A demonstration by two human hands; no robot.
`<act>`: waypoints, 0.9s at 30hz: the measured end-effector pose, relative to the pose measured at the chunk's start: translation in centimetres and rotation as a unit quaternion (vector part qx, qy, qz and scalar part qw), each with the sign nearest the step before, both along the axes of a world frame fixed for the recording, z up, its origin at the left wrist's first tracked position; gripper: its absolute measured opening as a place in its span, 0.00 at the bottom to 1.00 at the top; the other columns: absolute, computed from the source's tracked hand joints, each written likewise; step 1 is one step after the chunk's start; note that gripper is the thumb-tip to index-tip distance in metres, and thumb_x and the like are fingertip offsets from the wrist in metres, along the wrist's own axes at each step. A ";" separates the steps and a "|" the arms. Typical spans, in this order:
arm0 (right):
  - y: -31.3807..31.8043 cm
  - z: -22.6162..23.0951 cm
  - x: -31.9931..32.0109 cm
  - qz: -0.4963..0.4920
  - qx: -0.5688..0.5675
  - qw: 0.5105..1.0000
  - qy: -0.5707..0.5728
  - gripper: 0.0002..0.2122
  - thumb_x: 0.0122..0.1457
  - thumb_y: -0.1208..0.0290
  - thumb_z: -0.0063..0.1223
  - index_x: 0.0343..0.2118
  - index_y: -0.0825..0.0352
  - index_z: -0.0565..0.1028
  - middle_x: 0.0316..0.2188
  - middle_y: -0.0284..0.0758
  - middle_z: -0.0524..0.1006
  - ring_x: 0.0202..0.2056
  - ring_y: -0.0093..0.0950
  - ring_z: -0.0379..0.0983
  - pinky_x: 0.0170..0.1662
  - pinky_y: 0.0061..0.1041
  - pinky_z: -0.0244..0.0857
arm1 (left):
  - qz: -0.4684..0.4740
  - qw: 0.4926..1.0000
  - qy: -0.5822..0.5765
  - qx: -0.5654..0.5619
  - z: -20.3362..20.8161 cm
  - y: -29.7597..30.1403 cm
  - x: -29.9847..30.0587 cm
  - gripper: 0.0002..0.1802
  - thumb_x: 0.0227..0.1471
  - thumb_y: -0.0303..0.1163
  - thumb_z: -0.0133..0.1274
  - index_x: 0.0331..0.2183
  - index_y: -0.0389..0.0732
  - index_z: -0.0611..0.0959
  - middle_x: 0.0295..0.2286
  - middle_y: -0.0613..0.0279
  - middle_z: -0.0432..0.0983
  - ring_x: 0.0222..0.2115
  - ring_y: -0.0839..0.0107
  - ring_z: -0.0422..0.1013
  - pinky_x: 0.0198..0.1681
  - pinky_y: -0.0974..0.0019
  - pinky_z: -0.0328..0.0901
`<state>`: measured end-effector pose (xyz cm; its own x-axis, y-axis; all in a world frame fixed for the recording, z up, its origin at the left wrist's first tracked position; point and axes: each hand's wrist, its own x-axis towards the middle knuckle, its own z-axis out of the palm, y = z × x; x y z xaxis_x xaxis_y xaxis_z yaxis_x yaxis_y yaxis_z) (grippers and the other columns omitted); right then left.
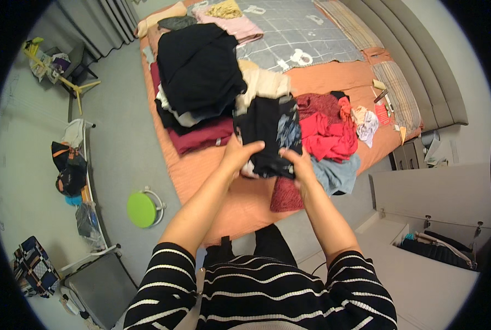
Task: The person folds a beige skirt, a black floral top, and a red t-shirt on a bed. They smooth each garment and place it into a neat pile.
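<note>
There are two hands (240,157) (300,166), one bed (330,81) and one green stool (141,210).

Black garment (261,127), folded, roughly rectangular, blue-grey print at right, over orange bedsheet (339,80).

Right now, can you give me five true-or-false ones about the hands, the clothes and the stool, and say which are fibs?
1. The left hand and right hand both hold the black cloth. True.
2. The stool has a red seat. False: its seat is green.
3. The red clothes lie to the right of the black cloth. True.
4. The big pile is on the floor. False: it is on the bed.
5. The sleeves are striped. True.
</note>
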<state>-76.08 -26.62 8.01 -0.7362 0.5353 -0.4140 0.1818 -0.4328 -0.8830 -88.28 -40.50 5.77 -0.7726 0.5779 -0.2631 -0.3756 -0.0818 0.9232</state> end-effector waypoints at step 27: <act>15.1 -18.9 -15.9 0.034 0.076 0.996 -0.035 0.26 0.44 0.63 0.63 0.44 0.74 0.67 0.36 0.44 0.76 0.38 0.33 0.73 0.41 0.28 0.66 | -0.173 0.680 0.422 -0.574 -10.4 16.8 -8.0 0.47 0.39 0.25 0.52 0.60 0.60 0.53 0.61 0.63 0.42 0.60 0.52 0.44 0.55 0.33 0.45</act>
